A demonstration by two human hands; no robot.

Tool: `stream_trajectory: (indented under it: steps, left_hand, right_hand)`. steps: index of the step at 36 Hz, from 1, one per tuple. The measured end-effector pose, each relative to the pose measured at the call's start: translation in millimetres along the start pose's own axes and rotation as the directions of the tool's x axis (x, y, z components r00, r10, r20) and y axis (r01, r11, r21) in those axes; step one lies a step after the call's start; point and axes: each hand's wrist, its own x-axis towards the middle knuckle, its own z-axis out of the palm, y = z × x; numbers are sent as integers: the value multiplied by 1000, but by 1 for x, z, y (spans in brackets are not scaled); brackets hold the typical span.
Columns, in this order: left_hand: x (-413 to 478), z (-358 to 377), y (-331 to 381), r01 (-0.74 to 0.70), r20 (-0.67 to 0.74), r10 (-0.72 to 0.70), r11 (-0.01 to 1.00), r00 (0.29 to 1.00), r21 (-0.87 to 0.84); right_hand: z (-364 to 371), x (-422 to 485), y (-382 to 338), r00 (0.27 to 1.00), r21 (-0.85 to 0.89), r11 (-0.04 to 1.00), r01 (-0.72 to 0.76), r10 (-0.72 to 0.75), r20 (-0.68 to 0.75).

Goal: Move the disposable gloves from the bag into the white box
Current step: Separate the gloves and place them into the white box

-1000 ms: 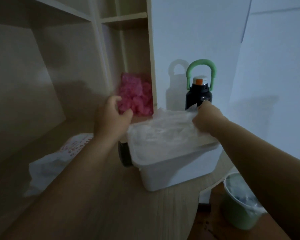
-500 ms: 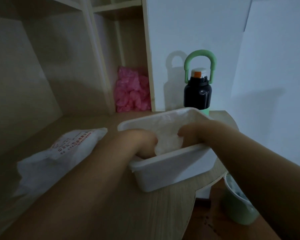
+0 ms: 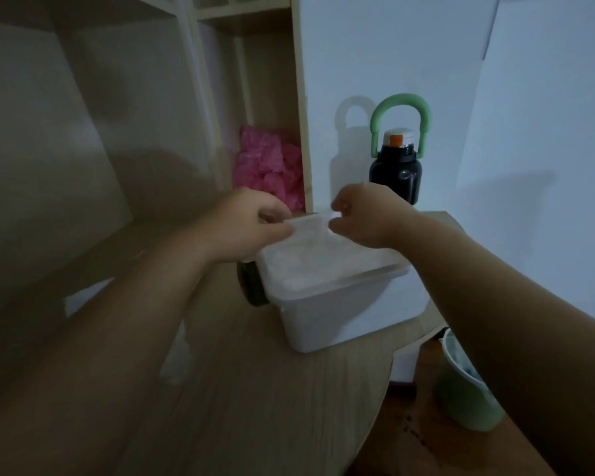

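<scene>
So the white box sits on the wooden tabletop, and it's packed right up to the rim with the clear, crinkly disposable gloves. Everything else goes off that box.

Both hands are over its far edge. The left hand and right hand each have a pinch grip on the same top sheet of thin clear plastic, thumb and fingers closed on it, one hand at each end, with the sheet lifted a bit above the pile. Whether it's a single glove or a couple stuck together, I can't tell.

The bag lies well to the left of the box, mostly hidden behind the left forearm, so I can't see what's in it.

- Touching the box's left side, or just beside it: a dark round thing, too dim to identify.
- Behind the box, against the wall: a black bottle with a green loop handle, cap on.
- Behind and to the left, in a shelf cubby: a pink crumpled bundle.
- Lower right of the box, down on the floor: a green bin with a liner inside.
</scene>
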Motion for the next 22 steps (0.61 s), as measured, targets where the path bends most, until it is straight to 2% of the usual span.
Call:
stream_trajectory:
  steps: [3, 6, 10, 13, 18, 20, 22]
  left_hand:
    - [-26, -13, -19, 3, -201, -23, 995, 979, -99]
    - [-58, -21, -43, 37, -374, -101, 984, 922, -173]
    - [-108, -19, -93, 145, -514, -231, 969, 826, -202]
    - [-141, -6, -118, 256, -467, -325, 944, 822, -208]
    - [-171, 25, -138, 398, -277, -390, 917, 878, -28]
    - [-175, 40, -146, 404, -208, -395, 915, 895, 2]
    - [-174, 52, -155, 378, -199, -367, 926, 909, 20]
  right_hand:
    - [5, -11, -41, 984, 108, 984, 144, -130, -121]
    - [21, -20, -85, 945, 256, 920, 296, -244, -216]
    - [61, -31, -138, 925, 454, 808, 375, -295, -240]
    - [105, -33, -157, 952, 541, 786, 300, -284, -115]
    - [172, -44, -156, 975, 648, 759, 56, -182, 129]
    - [189, -50, -152, 967, 647, 762, 30, -186, 174]
    - [201, -53, -149, 967, 658, 751, 51, -203, 156]
